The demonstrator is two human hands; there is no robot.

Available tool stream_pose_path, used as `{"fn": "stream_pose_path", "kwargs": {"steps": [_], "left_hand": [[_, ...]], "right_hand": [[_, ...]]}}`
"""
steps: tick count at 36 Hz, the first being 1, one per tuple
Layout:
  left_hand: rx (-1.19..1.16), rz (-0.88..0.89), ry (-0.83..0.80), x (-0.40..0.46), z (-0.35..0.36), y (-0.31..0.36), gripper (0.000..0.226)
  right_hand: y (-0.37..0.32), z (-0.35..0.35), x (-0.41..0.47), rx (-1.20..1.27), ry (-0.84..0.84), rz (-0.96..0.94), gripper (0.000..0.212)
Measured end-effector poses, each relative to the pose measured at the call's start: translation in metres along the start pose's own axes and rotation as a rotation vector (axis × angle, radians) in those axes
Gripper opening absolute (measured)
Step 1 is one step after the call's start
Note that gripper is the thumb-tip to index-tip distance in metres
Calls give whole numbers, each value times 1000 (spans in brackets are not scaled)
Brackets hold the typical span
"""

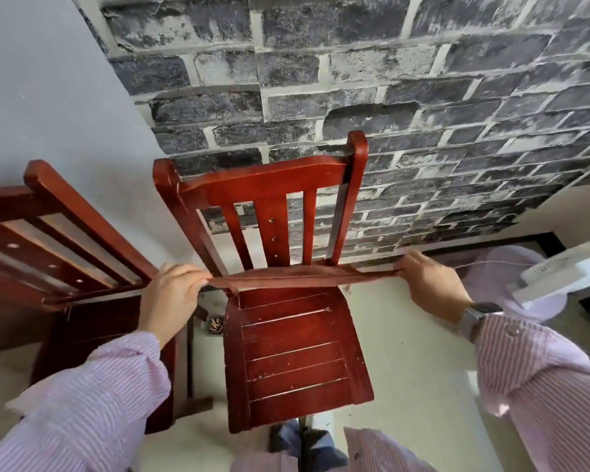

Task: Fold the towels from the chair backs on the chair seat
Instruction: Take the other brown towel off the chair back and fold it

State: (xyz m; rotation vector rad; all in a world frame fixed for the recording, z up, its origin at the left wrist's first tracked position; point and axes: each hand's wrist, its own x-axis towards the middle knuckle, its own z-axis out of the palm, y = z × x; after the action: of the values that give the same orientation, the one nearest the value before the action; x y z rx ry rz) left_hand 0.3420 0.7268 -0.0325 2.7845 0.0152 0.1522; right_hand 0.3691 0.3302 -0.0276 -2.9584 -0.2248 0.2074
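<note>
Towel: thin reddish-brown cloth towel [304, 276], stretched flat, edge-on, above the red slatted wooden chair seat [295, 356].
Axis: left-right, spanning the seat's rear.
Hands: left hand [171, 294] and right hand [430, 284] each pinch an end, equally near.

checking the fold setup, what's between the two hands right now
In the head view, a brown towel stretches taut between the left hand and right hand, edge-on, above the back of the red chair's seat. Nothing else lies between them.
</note>
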Motion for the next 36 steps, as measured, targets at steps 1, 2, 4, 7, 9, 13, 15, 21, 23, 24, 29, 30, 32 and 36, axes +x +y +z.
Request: {"fn": "stream_pose_path", "kwargs": {"steps": [1, 2, 4, 7, 9, 13, 15, 21, 23, 24, 29, 30, 32, 36], "left_hand": [[-13, -24, 23, 0, 2, -1, 14], [-30, -53, 58, 2, 2, 1, 15], [-43, -97, 96, 7, 1, 7, 18], [-41, -126, 90, 12, 0, 8, 20], [-43, -132, 93, 13, -1, 6, 20], [-40, -144, 102, 15, 0, 4, 19], [-53, -149, 108, 16, 0, 4, 19], [-77, -124, 183, 16, -6, -2, 18], [-86, -92, 212, 12, -8, -5, 16], [-87, -72, 216, 9, -9, -7, 16], [-76, 5, 177, -9, 4, -22, 14], [-79, 3, 169, -14, 9, -24, 14], [-79, -4, 143, -25, 20, -29, 14], [-57, -31, 41, -57, 48, -38, 13]], "right_hand": [[-1, 1, 4, 42, 62, 30, 19], [-4, 0, 9, 75, 121, 57, 18], [-9, 0, 19, 87, 146, 75, 18], [-10, -2, 28, 92, 105, 58, 19], [-8, -2, 30, 100, 108, 40, 19], [-10, -1, 31, 117, 104, 33, 19], [-12, -2, 31, 137, 109, 39, 18], [-17, -7, 29, 161, 207, 29, 18], [-17, -7, 26, 177, 263, 18, 16], [-17, -5, 23, 186, 278, 6, 15], [-14, 13, 7, 189, 238, -60, 13], [-14, 18, 3, 192, 229, -58, 13], [-13, 31, -6, 199, 217, -63, 11], [-6, 71, -28, 190, 133, -87, 9]]}}
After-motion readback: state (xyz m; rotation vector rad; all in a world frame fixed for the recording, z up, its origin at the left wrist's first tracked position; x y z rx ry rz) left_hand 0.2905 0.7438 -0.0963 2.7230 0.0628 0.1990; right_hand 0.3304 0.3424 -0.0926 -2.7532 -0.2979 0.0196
